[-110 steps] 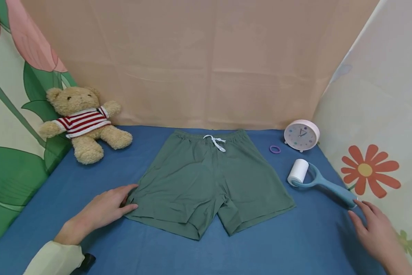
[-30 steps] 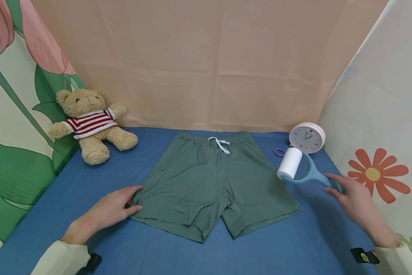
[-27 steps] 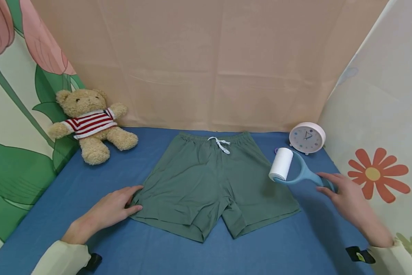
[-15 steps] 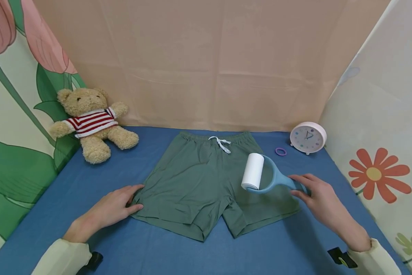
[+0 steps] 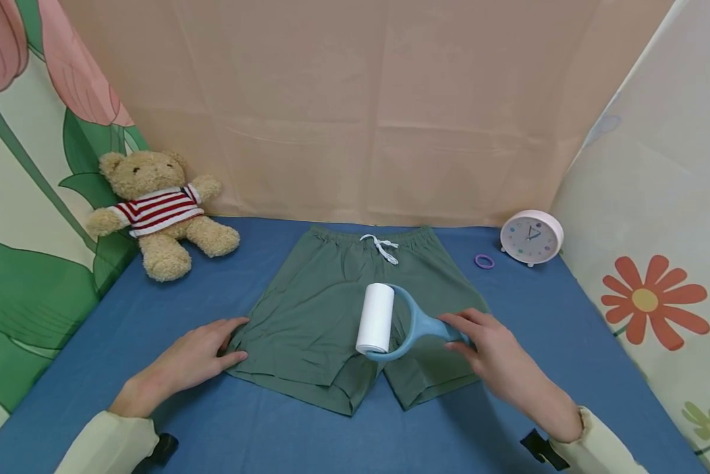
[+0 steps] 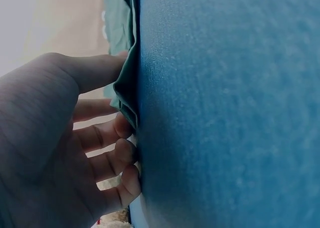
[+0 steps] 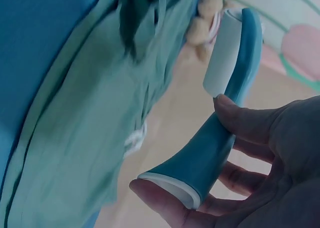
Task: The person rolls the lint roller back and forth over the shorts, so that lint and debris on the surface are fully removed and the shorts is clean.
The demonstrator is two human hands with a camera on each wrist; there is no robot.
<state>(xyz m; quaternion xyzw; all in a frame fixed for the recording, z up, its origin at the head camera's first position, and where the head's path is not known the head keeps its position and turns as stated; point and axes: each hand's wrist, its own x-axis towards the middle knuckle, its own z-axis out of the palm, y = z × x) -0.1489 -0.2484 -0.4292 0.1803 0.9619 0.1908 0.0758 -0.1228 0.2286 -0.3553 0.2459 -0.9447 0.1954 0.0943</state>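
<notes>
Green shorts with a white drawstring lie flat, waistband away from me. My left hand rests at their left leg edge, thumb and index finger spread apart and touching the cloth. In the left wrist view, the hem covers the tip of the thumb, and the other fingers bend loosely beside it. My right hand grips the blue handle of a lint roller, also seen in the right wrist view. The white roll appears raised above the middle of the shorts.
On the blue cloth, a teddy bear in a striped shirt sits at the back left. A pink alarm clock and a purple ring are at the back right. Patterned walls border both sides.
My right hand has taken up the lint roller from the right side and carried it leftward over the shorts. My left hand has stayed at the shorts' edge.
</notes>
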